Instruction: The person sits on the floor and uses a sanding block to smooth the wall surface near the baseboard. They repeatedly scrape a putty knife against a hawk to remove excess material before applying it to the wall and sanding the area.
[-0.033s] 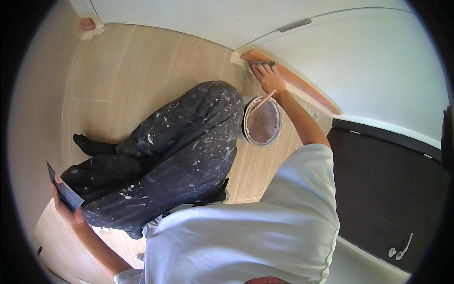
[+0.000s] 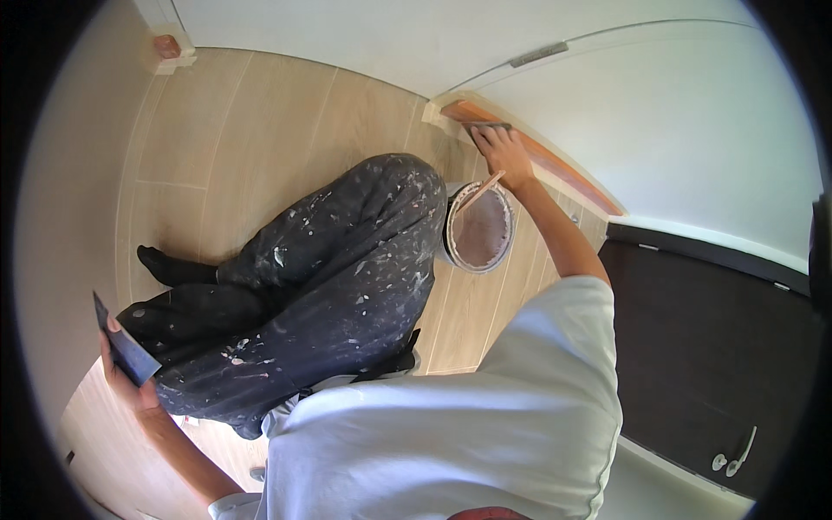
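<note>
At the far left, my left hand (image 2: 128, 383) grips a broad flat scraper (image 2: 137, 357) with a bluish metal blade, held beside my knee. My right hand (image 2: 508, 158) reaches out to the reddish-brown baseboard (image 2: 568, 165) at the foot of the white wall. Its fingers are closed on a dark, flat-edged scraper (image 2: 487, 130), which lies against the board near its left end; the rest of this tool is hidden by the hand. Just below the right wrist stands a round bucket (image 2: 450, 227) of pinkish-brown paste (image 2: 485, 227), with a wooden stick (image 2: 482, 190) leaning across its rim.
Pale masking tape (image 2: 431, 113) borders the baseboard. My paint-spattered dark trousers (image 2: 321, 260) cover much of the light wood-look floor (image 2: 260, 113). A dark door (image 2: 702, 347) with a silver handle (image 2: 743, 452) stands at right. Another reddish piece (image 2: 167, 46) sits in the far left corner.
My right hand and its scraper have slid slightly right and nearer along the baseboard. The left hand with its scraper shifts only a little in the picture.
</note>
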A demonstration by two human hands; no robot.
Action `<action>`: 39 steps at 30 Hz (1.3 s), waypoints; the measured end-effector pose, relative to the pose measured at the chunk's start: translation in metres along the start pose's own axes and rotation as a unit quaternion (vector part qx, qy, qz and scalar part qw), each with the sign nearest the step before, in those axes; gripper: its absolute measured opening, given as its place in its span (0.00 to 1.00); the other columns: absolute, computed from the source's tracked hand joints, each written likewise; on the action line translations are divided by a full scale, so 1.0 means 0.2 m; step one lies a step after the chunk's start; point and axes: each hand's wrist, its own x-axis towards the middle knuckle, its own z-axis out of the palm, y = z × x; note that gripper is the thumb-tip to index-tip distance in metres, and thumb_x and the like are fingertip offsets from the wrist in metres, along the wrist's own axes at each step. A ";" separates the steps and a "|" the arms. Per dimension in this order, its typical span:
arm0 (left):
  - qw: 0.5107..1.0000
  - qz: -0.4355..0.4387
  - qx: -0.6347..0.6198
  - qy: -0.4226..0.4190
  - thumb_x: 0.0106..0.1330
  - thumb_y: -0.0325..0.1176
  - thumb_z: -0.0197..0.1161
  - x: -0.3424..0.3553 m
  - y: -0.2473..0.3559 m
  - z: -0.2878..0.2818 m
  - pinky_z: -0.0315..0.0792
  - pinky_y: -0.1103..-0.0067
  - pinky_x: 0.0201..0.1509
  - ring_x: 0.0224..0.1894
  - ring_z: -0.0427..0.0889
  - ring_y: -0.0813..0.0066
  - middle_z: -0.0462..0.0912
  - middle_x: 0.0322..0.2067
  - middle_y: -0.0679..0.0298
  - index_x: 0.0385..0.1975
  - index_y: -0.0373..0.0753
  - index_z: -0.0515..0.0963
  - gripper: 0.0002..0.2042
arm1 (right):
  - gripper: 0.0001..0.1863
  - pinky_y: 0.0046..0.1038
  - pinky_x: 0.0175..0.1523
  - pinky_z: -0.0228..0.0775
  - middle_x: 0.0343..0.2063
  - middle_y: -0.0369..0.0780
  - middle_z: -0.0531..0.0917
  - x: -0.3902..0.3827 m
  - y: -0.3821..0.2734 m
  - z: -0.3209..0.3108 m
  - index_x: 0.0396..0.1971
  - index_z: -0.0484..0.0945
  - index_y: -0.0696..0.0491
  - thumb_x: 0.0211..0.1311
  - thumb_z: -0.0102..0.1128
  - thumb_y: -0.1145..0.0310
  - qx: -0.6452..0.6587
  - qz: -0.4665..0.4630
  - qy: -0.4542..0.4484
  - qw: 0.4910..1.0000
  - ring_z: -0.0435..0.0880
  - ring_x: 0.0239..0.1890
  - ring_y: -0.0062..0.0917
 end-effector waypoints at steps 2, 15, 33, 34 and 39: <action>0.999 0.005 0.028 0.022 0.75 0.35 0.55 -0.02 -0.09 0.14 0.67 0.75 0.67 0.59 0.77 0.72 0.79 0.56 0.60 0.61 0.32 0.73 0.19 | 0.30 0.37 0.55 0.64 0.50 0.40 0.76 -0.07 0.02 -0.19 0.64 0.72 0.52 0.57 0.53 0.75 0.071 0.053 0.057 0.994 0.74 0.50 0.33; 0.919 -0.332 -0.075 -0.199 0.73 0.42 0.57 -0.41 -0.68 1.31 0.80 0.71 0.49 0.42 0.86 0.67 0.85 0.43 0.58 0.53 0.34 0.76 0.19 | 0.28 0.32 0.41 0.65 0.43 0.35 0.79 0.11 -0.94 -1.39 0.50 0.84 0.52 0.40 0.65 0.74 0.343 -0.193 0.356 0.848 0.77 0.38 0.29; 0.932 -0.140 0.151 -0.298 0.69 0.41 0.64 -0.43 -0.29 1.08 0.81 0.75 0.41 0.38 0.85 0.73 0.82 0.40 0.57 0.50 0.29 0.74 0.21 | 0.25 0.32 0.46 0.62 0.43 0.28 0.80 0.32 -0.86 -1.84 0.49 0.85 0.43 0.45 0.60 0.71 0.113 -0.356 0.255 0.892 0.74 0.45 0.26; 0.939 -0.139 0.156 -0.273 0.69 0.41 0.64 -0.42 -0.29 1.08 0.81 0.75 0.41 0.38 0.85 0.73 0.82 0.40 0.57 0.50 0.29 0.74 0.20 | 0.25 0.32 0.46 0.62 0.43 0.28 0.79 0.33 -0.85 -1.83 0.50 0.84 0.42 0.47 0.61 0.71 0.096 -0.365 0.246 0.893 0.75 0.46 0.25; 0.971 -0.116 0.088 -0.187 0.70 0.38 0.63 -0.31 -0.24 0.97 0.82 0.75 0.44 0.38 0.86 0.70 0.84 0.39 0.56 0.50 0.28 0.75 0.18 | 0.20 0.32 0.51 0.69 0.43 0.35 0.79 0.44 -0.55 -1.64 0.46 0.83 0.48 0.51 0.58 0.78 0.293 -0.131 0.063 0.945 0.76 0.47 0.29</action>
